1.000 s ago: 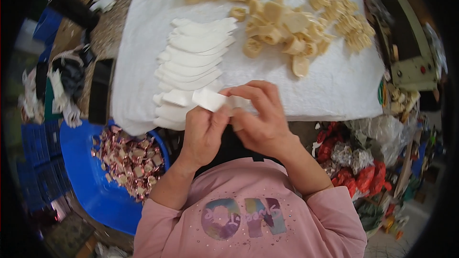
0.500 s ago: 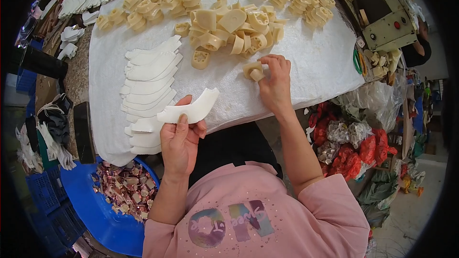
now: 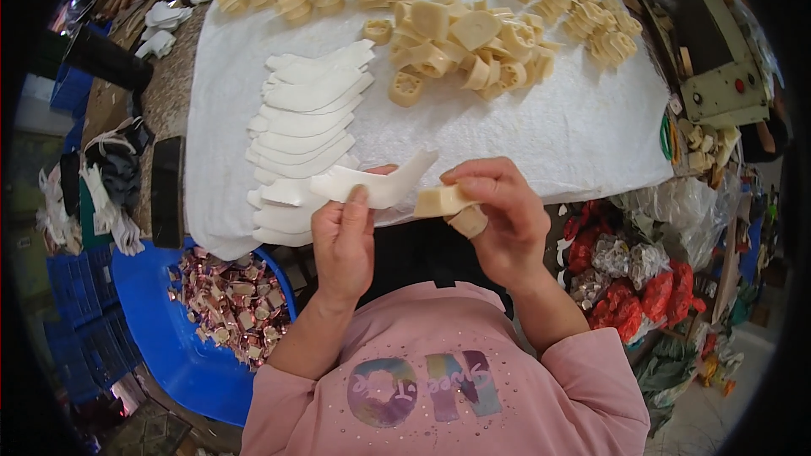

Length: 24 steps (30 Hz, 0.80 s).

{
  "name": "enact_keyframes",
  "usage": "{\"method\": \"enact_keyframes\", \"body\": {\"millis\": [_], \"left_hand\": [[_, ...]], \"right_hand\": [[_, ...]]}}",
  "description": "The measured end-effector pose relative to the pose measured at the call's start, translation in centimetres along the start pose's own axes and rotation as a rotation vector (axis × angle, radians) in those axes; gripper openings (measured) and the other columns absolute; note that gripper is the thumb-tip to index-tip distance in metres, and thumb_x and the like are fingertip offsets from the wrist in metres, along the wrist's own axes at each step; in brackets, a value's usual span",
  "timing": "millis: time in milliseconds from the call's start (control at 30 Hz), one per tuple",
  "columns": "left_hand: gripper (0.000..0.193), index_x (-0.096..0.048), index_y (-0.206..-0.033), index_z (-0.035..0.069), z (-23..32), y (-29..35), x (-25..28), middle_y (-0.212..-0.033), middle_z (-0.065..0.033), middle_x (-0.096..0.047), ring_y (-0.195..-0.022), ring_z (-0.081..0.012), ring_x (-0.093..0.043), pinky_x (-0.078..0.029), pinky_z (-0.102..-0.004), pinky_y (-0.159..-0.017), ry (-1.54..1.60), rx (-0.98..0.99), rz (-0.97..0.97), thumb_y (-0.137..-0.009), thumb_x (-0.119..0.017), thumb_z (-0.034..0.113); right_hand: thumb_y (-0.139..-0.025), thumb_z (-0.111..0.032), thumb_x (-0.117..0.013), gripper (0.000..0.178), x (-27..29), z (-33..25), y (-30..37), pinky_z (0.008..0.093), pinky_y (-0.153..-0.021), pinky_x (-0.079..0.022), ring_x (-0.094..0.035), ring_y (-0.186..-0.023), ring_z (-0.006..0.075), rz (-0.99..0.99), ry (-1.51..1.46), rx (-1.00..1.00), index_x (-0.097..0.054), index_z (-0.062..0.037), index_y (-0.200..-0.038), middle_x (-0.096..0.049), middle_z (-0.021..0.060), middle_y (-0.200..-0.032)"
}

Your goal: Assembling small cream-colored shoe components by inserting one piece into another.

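My left hand [image 3: 345,245] pinches a curved white sheet piece [image 3: 387,189] between thumb and fingers, its free end pointing up and right. Just to the right, my right hand [image 3: 514,224] grips a beige plastic shoe heel [image 3: 441,202] by its upper side, its stubby stem angled down. A small gap separates heel and sheet piece. Beyond my left hand, an overlapping row of like white pieces [image 3: 308,122] lies on the white cloth [image 3: 591,139]. A heap of beige heels [image 3: 477,38] sits in the middle of the table, with more groups behind it.
At lower left stands a blue basin [image 3: 169,355] holding many small brownish pieces. A black phone [image 3: 167,190] lies by the cloth's left edge. Red plastic bags [image 3: 621,304] are bundled at the right, below a metal box with buttons [image 3: 718,89].
My right hand has lifted the heel off the cloth and brought it toward me, close to my left hand. The white piece stays in my left hand, slightly turned. The view has shifted.
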<state>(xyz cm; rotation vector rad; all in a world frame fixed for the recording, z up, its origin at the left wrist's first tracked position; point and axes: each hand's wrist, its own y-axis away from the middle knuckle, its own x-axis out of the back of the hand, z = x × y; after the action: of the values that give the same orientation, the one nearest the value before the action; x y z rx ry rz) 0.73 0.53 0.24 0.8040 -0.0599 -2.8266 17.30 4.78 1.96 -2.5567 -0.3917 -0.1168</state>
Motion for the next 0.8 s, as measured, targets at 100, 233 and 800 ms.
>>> {"method": "enact_keyframes", "body": {"millis": [100,233,800], "left_hand": [[0.034,-0.051,-0.116,-0.011,0.4,0.5,-0.5,-0.115,-0.0182,-0.057,-0.105,-0.0202,-0.056,-0.044,-0.0323,-0.091,0.025,-0.031,-0.068,-0.097,-0.039,0.015],[0.034,-0.051,-0.117,-0.011,1.4,1.2,-0.7,-0.116,-0.0186,-0.057,-0.104,-0.0200,-0.056,-0.045,-0.0320,-0.091,0.060,-0.039,-0.105,-0.098,-0.038,0.014],[0.033,-0.055,-0.113,-0.011,1.8,1.6,-1.2,-0.109,-0.0158,-0.062,-0.097,-0.0157,-0.058,-0.044,-0.0272,-0.087,-0.193,-0.146,-0.102,-0.097,-0.039,0.012]], "right_hand": [[-0.076,0.012,-0.059,0.039,-1.6,0.3,-0.3,0.0314,-0.071,-0.051,-0.059,-0.090,0.0272,-0.021,0.046,0.170,-0.054,-0.0049,-0.110,-0.057,0.0157,-0.105],[-0.070,0.014,-0.059,0.042,-2.4,0.8,-0.3,0.0357,-0.070,-0.050,-0.058,-0.087,0.0304,0.000,0.091,0.322,-0.055,-0.0052,-0.108,-0.058,0.0159,-0.105],[-0.074,0.008,-0.062,0.036,-2.6,1.0,-0.6,0.0354,-0.067,-0.049,-0.057,-0.082,0.0280,0.038,0.136,0.410,-0.057,-0.0054,-0.106,-0.060,0.0138,-0.103]]}}
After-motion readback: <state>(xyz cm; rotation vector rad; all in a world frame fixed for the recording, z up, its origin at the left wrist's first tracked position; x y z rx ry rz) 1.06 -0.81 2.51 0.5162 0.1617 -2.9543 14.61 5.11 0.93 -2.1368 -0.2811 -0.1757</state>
